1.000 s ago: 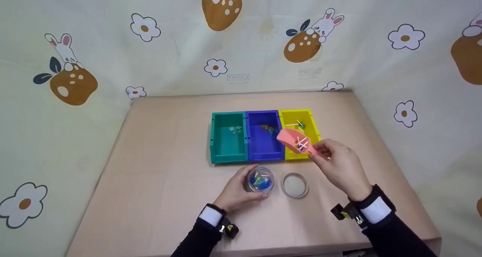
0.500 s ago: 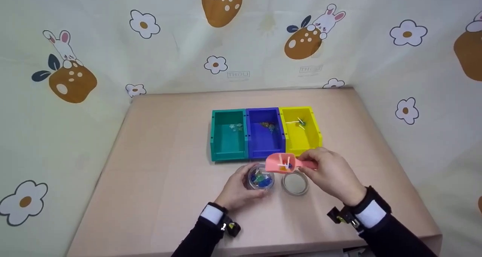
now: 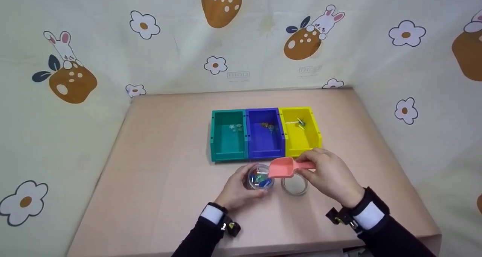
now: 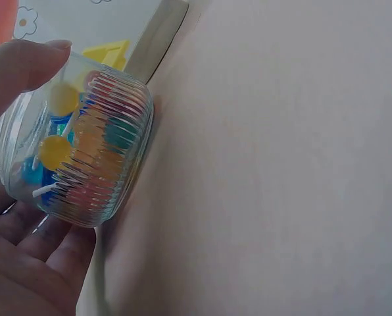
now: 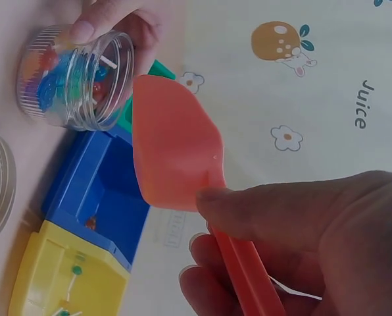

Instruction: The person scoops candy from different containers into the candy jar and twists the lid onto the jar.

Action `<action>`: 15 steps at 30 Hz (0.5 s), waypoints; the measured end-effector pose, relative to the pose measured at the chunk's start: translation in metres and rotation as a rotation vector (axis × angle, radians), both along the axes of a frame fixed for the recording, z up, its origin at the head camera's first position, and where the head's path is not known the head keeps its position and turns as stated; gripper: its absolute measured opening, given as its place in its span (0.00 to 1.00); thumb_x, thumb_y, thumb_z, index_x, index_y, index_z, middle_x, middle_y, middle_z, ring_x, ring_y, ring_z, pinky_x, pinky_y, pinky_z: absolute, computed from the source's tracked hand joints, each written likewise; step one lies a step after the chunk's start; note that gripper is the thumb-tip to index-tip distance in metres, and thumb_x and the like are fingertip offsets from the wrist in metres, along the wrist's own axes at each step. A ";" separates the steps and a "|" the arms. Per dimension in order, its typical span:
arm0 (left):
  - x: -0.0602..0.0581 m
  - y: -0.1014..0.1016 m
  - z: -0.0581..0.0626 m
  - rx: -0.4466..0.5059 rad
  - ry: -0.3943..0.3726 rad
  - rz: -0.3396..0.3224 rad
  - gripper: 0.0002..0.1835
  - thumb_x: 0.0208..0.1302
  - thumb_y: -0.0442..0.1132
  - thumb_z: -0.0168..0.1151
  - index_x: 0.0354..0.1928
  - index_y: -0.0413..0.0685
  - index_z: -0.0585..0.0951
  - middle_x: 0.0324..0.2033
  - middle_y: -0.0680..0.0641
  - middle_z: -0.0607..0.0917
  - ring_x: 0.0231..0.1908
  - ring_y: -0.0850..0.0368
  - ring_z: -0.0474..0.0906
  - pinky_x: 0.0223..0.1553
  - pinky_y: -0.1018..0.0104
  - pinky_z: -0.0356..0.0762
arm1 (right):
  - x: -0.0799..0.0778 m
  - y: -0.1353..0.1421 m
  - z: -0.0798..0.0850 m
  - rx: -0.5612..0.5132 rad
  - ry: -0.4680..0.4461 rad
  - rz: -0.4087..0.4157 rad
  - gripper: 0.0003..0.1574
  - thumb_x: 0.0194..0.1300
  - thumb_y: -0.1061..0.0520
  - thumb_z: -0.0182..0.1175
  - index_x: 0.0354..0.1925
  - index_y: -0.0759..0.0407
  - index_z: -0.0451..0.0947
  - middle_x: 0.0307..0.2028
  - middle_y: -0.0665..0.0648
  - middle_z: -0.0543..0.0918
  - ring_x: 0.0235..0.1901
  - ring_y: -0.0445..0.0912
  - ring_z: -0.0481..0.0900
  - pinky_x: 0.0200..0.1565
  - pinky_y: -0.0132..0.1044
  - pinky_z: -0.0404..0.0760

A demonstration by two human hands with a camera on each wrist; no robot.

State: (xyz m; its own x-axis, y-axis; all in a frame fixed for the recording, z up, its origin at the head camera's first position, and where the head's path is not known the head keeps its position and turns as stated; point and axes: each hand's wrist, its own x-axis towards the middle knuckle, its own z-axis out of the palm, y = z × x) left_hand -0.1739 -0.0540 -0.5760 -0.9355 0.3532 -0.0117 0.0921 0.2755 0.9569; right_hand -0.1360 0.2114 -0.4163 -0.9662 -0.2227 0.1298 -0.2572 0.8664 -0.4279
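My left hand (image 3: 241, 189) grips a clear ribbed jar (image 4: 110, 151) that stands on the table. Inside it are colourful little lollipop-like pieces with white sticks, in blue, green, yellow and red. A pink scoop (image 5: 176, 148) is pinched by its handle between the thumb and fingers of my right hand (image 3: 331, 174). Its bowl holds nothing, and its front edge overlaps the jar's rim in the head view. Partly behind the scoop and right hand, a round lid (image 3: 295, 185) lies on the table to the right of the jar.
Behind the jar stand three joined bins: green (image 3: 228, 146), blue (image 3: 265, 146) and yellow (image 3: 301, 142). Small pale pieces lie in the green one, brownish pieces in the blue, stick pieces in the yellow. A printed cloth (image 3: 173, 61) walls the table's back and sides.
The scoop has come from over the yellow bin down and left to the jar's rim. The stick pieces it carried have left its bowl. The left hand has kept its hold on the jar.
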 end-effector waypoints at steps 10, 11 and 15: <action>-0.001 -0.001 -0.002 -0.015 0.007 0.001 0.49 0.54 0.43 0.88 0.78 0.48 0.74 0.71 0.43 0.81 0.75 0.42 0.74 0.81 0.40 0.66 | -0.007 0.011 -0.005 -0.037 0.004 -0.068 0.13 0.67 0.56 0.79 0.48 0.58 0.91 0.45 0.60 0.90 0.42 0.53 0.85 0.50 0.55 0.87; -0.001 -0.001 -0.002 -0.017 0.007 0.002 0.49 0.54 0.43 0.88 0.78 0.48 0.74 0.71 0.43 0.81 0.75 0.42 0.74 0.81 0.39 0.66 | -0.008 0.012 -0.007 -0.048 0.010 -0.084 0.13 0.67 0.56 0.78 0.48 0.59 0.91 0.45 0.60 0.90 0.42 0.54 0.85 0.50 0.56 0.87; -0.001 -0.001 -0.001 -0.019 0.006 0.002 0.50 0.54 0.44 0.88 0.79 0.47 0.74 0.72 0.43 0.81 0.75 0.41 0.74 0.81 0.39 0.66 | -0.015 0.020 -0.011 -0.096 0.039 -0.158 0.16 0.68 0.55 0.78 0.50 0.62 0.90 0.45 0.63 0.90 0.42 0.56 0.85 0.50 0.56 0.86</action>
State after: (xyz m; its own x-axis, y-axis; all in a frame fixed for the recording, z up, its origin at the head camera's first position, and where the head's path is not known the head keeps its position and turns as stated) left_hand -0.1747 -0.0549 -0.5774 -0.9361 0.3514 -0.0128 0.0973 0.2940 0.9508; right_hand -0.1507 0.2311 -0.4274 -0.9820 -0.0536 0.1809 -0.1393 0.8529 -0.5031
